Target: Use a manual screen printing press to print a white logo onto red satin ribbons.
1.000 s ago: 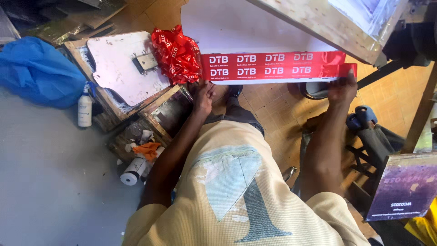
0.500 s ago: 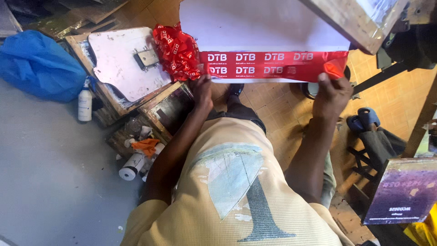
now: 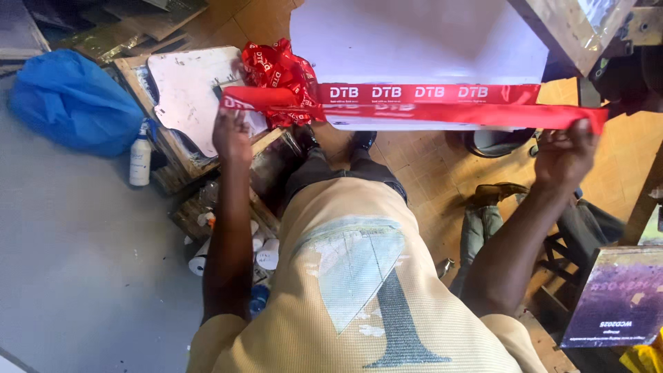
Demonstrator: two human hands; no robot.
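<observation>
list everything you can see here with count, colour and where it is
ribbon: one, red with white print, stretched between both hands over the white board
ribbon pile: one bunch, red, at the board's left corner
white board: one, top centre
blue bag: one, far left
white bottle: one, blue cap, standing beside the bag
pale panel: one, whitish, on wooden frames at left
rolls: several, white, on the floor by the left arm
another person's shoe: one, brown, at right
purple card: one, lower right
left hand: pinching the ribbon's left part
right hand: gripping the ribbon's right end
</observation>
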